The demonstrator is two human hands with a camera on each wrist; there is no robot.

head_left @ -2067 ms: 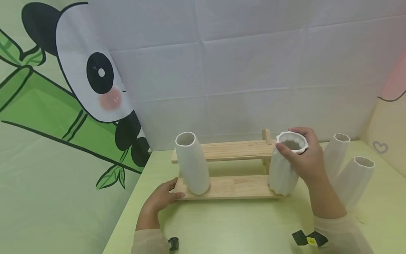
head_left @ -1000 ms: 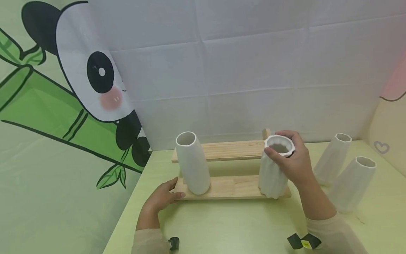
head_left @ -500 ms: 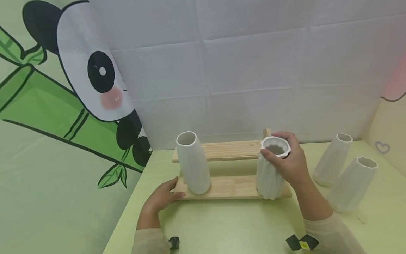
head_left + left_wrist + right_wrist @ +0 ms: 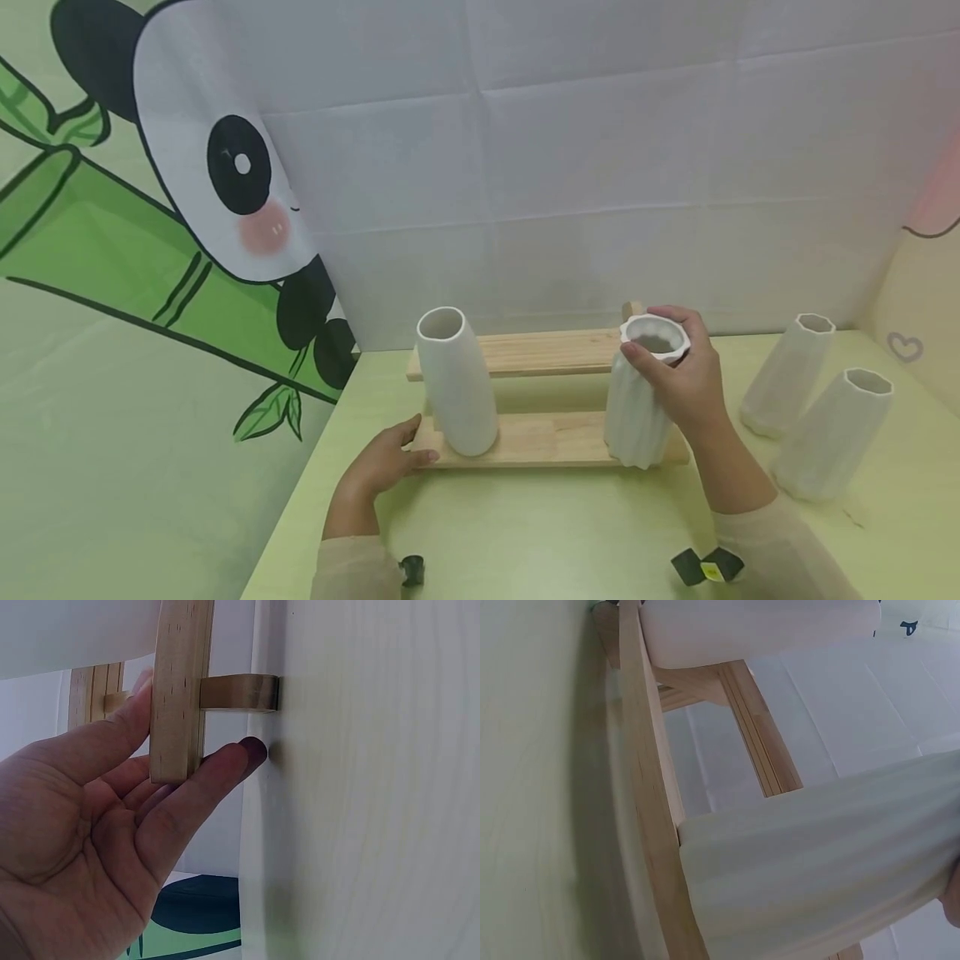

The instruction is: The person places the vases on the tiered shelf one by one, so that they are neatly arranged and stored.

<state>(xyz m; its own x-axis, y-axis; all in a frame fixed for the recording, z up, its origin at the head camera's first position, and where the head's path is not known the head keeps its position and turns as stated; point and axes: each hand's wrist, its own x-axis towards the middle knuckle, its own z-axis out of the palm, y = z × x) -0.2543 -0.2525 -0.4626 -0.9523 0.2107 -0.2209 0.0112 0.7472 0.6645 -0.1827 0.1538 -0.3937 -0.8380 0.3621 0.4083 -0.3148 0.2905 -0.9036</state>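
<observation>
A two-tier wooden rack [image 4: 555,439] stands on the table, its lower board nearer me. My left hand [image 4: 384,458] grips the left end of that board; in the left wrist view the thumb lies over the board [image 4: 174,697] and fingers reach beneath it. A smooth white vase [image 4: 459,392] stands on the lower board beside this hand. On the board's right end is a ribbed white vase [image 4: 633,417] with a scalloped rim. My right hand [image 4: 686,379] grips it near the rim, thumb in front. In the right wrist view the ribbed vase's base [image 4: 697,877] meets the board.
Two more white faceted vases, a farther one [image 4: 787,379] and a nearer one [image 4: 836,437], stand on the table right of my right forearm. The rack's upper board [image 4: 551,353] runs behind. A white cloth wall [image 4: 585,167] rises at the back, a panda-printed cloth [image 4: 172,208] at left.
Over two seconds my right hand and the ribbed vase have moved left over the lower board, then nearly stopped. My left hand keeps its hold on the rack.
</observation>
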